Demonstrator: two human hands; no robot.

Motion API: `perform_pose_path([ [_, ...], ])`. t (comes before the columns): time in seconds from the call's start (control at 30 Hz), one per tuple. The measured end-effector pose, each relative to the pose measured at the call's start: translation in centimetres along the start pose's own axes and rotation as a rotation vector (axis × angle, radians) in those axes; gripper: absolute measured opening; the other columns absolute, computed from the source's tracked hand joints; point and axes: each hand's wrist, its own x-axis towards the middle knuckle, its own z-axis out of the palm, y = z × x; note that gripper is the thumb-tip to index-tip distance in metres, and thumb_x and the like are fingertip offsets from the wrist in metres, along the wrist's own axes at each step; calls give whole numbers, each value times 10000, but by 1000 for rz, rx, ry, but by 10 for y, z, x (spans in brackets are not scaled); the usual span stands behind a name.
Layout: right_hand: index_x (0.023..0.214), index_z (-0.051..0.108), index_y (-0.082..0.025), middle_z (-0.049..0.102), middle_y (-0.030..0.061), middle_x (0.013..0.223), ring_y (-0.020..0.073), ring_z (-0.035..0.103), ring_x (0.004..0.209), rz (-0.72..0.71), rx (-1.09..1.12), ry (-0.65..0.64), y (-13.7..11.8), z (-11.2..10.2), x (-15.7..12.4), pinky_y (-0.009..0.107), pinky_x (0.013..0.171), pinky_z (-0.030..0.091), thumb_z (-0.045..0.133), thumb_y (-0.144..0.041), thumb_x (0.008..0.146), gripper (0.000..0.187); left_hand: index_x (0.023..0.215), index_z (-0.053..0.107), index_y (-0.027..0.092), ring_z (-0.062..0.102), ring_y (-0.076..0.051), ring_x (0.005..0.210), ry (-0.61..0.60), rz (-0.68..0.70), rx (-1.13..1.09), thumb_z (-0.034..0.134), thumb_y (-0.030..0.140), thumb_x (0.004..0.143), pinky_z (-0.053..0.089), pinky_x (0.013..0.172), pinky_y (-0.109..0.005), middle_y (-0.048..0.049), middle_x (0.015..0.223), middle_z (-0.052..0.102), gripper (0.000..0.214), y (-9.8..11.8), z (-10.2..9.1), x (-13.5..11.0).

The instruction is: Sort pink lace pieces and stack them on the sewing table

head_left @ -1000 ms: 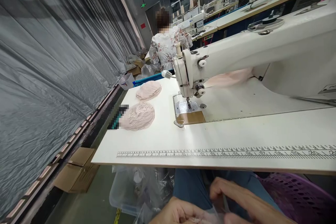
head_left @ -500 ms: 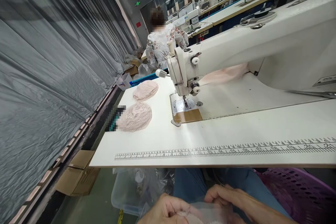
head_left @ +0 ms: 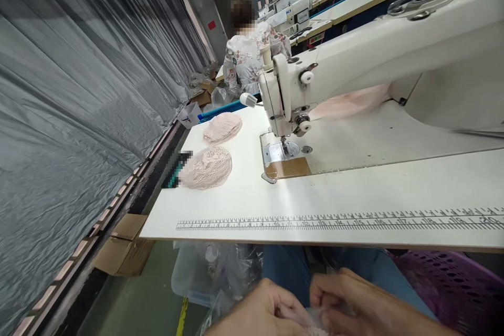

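Low over the lap, below the table edge, my left hand (head_left: 270, 307) has its fingers curled in a pinch. My right hand (head_left: 352, 302) faces it, also closed. Between them shows a small part of a sheer whitish fabric piece (head_left: 316, 319), gripped by both hands; the hands and the lower frame edge hide most of it. Ahead stands a white sewing machine (head_left: 281, 100) with its needle over the metal plate. Left of the machine, a pale pink lace piece (head_left: 208, 168) lies on the table, with a stack of pink pieces (head_left: 223, 127) behind it.
A printed ruler (head_left: 275, 224) runs along the front of the white table (head_left: 236, 205). Beneath it are a clear plastic bin (head_left: 189, 278) with bags and a purple basket (head_left: 452, 278). A cardboard box (head_left: 124, 252) stands left. Another person (head_left: 246, 58) sits beyond the machine.
The view has shifted slightly. My hands have come closer together and higher in the picture, and less of the sheer fabric shows between them. The pieces on the table have not moved.
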Motion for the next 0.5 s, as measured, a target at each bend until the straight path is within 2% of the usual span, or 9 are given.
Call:
perform_pose_path([
  [0.1, 922, 707, -192, 676, 67, 901, 261, 664, 884, 13, 39, -68, 5, -13, -6, 329, 764, 511, 495, -366, 892, 276, 888, 824, 132, 645, -150, 664, -65, 81, 34, 827, 568, 665, 494, 688, -222, -69, 731, 746, 490, -4, 0, 6],
  [0.17, 942, 747, -192, 687, 66, 938, 264, 663, 892, 31, 50, -98, 6, -18, -9, 329, 776, 499, 586, -404, 857, 279, 912, 821, 127, 699, -192, 733, -92, 98, 14, 810, 603, 677, 529, 733, -250, -104, 797, 769, 530, -11, -3, 6],
  [0.23, 910, 772, -213, 689, 45, 940, 276, 642, 924, 52, 48, -115, 6, -17, -10, 326, 788, 470, 731, -332, 739, 212, 908, 820, 124, 726, -225, 787, -78, 89, -6, 814, 639, 656, 547, 775, -275, -124, 832, 775, 573, -17, -7, 5],
  [0.3, 855, 765, -222, 679, 23, 901, 270, 626, 919, 72, 44, -117, 6, -12, -8, 313, 774, 447, 771, -210, 654, 202, 907, 819, 117, 736, -247, 818, -66, 74, -8, 811, 666, 644, 557, 794, -293, -136, 851, 776, 608, -23, -11, 2],
  [0.43, 821, 703, -216, 644, 24, 911, 259, 605, 922, 72, 52, -89, 6, 1, -1, 311, 778, 435, 733, -166, 670, 161, 956, 811, 106, 731, -254, 853, -87, 58, 7, 792, 672, 664, 553, 782, -289, -139, 904, 775, 637, -28, -19, -4],
  [0.5, 792, 671, -219, 630, 22, 898, 257, 596, 913, 55, 64, -85, 5, 4, 1, 315, 774, 424, 716, -164, 672, 140, 969, 811, 116, 719, -247, 860, -95, 10, 27, 836, 633, 618, 537, 771, -273, -114, 900, 775, 625, -30, -19, -6],
])
